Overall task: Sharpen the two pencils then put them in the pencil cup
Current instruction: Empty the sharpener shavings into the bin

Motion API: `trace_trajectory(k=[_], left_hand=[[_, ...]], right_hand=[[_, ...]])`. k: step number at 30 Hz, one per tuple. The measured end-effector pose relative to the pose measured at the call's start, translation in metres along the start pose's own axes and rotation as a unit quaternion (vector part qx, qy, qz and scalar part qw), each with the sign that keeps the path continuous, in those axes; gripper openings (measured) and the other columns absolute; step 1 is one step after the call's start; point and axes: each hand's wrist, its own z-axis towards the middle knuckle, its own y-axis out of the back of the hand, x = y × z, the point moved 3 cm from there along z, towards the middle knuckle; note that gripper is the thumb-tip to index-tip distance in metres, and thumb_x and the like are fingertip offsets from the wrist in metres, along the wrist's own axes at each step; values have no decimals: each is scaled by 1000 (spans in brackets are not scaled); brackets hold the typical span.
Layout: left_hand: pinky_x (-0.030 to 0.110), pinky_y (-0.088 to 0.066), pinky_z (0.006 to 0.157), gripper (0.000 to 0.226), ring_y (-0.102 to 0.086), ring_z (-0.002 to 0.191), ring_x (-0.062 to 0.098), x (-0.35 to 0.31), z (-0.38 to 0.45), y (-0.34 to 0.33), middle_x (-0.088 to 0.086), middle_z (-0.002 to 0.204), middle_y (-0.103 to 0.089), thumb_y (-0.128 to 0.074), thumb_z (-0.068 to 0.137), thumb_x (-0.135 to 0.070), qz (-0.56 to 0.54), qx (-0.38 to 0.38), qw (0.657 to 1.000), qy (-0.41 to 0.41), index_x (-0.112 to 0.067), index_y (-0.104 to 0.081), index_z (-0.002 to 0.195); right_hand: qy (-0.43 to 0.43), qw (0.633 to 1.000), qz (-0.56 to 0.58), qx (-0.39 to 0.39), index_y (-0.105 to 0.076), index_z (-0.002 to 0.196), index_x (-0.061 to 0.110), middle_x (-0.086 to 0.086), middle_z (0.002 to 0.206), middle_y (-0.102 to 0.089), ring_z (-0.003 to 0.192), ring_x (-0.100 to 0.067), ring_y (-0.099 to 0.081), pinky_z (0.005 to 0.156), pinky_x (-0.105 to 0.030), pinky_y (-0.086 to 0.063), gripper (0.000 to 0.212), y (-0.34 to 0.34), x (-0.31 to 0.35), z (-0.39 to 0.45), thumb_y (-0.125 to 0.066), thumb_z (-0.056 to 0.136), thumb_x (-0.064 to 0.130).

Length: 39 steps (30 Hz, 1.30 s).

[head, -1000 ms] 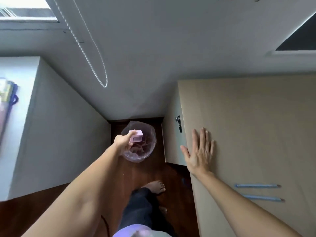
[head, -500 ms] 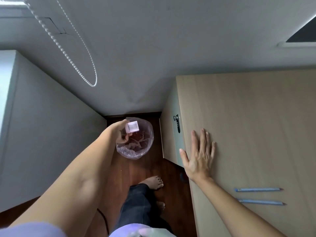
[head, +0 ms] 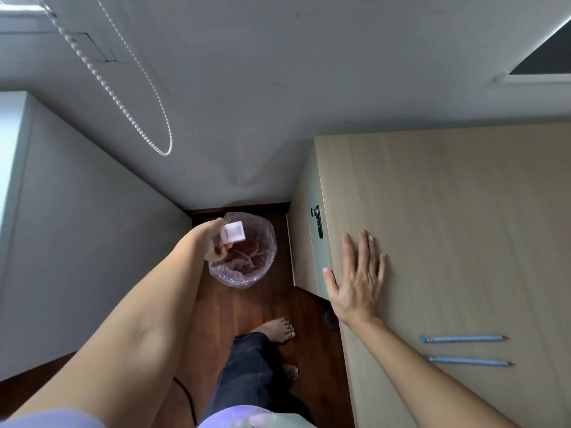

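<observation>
Two light blue pencils (head: 463, 338) (head: 469, 361) lie side by side on the wooden desk (head: 448, 211), tips pointing right, near its front right. My right hand (head: 358, 279) rests flat on the desk's left edge, fingers spread, holding nothing. My left hand (head: 217, 242) is stretched out over a bin on the floor and grips a small pale pink box-shaped sharpener (head: 233, 232), its open side turned up towards me. No pencil cup is in view.
A waste bin (head: 247, 267) lined with a clear bag stands on the dark wood floor between a white cabinet (head: 77, 227) and the desk. A bead cord (head: 136, 118) hangs on the wall. My legs and bare feet (head: 275, 330) are below.
My left hand has turned the sharpener over above the bin, so its open face shows now. The view has shifted slightly. My right hand and the pencils stay put.
</observation>
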Motion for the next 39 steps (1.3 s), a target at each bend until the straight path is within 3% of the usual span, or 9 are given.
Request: trace_trajectory(k=[5,12,18,22,25,28,33,36,39], left_hand=[[20,-30,47,23,-46,54,15,4,-2,-1,6,66,-51,-49,89,-26,-1,19,1000,11,-11,-52,72],[21,-27,48,31,-36,49,16,16,-7,11,6,61,-40,-47,91,-29,31,-53,997,-36,-12,-44,65],[25,-40,55,24,-47,53,18,18,-27,18,8,63,-45,-61,86,-30,-28,-1,993,-119,-12,-49,77],[26,-43,57,28,-50,57,15,16,-54,18,6,67,-48,-69,83,-31,-9,-17,968,-251,-9,-55,73],[26,-46,60,35,-53,60,15,15,-83,12,8,71,-59,-70,77,-39,38,-45,929,-365,-5,-66,84],[34,-53,83,40,-65,82,16,18,-124,-10,4,91,-71,-75,65,-44,106,-60,881,-458,-17,-65,93],[33,-56,81,38,-71,84,13,38,-181,-94,-3,87,-74,-87,67,-22,197,90,818,-533,-21,-59,94],[26,-58,72,47,-72,82,8,60,-198,-159,-9,85,-76,-83,55,-36,292,177,755,-560,-27,-62,96],[22,-51,68,45,-66,90,1,93,-214,-226,-15,93,-71,-78,54,-44,388,255,665,-585,-35,-60,94]], right_hand=[[0,1000,-1,-4,-13,148,24,-11,159,-13,147,-27,-10,118,-53,-14,78,0,-1,-1,-44,83,52],[5,1000,-7,13,-7,149,23,-13,159,-9,147,-29,-7,118,-54,-12,86,1,0,0,-46,79,54],[57,989,31,136,12,147,29,-7,158,18,145,-25,18,118,-56,2,101,12,-12,2,-44,73,70],[19,978,135,159,-2,148,29,-4,160,-7,147,-22,-5,119,-53,-7,93,53,-34,-6,-33,74,75],[-39,968,217,121,-19,146,23,-4,154,-30,141,-22,-28,116,-48,-21,81,88,-64,-33,-42,83,67],[-100,965,219,106,-39,138,20,-5,142,-48,131,-22,-45,110,-43,-34,99,114,-107,-74,-24,67,88],[-245,951,151,112,-39,137,19,-5,143,-46,133,-21,-41,106,-36,-36,78,140,-192,-173,-55,76,64],[-352,909,135,176,-27,142,20,-8,146,-34,138,-27,-28,108,-41,-32,90,143,-224,-241,-70,70,55],[-436,866,161,183,-31,135,19,-8,131,-37,126,-30,-39,97,-38,-41,91,129,-232,-293,-76,62,47]])
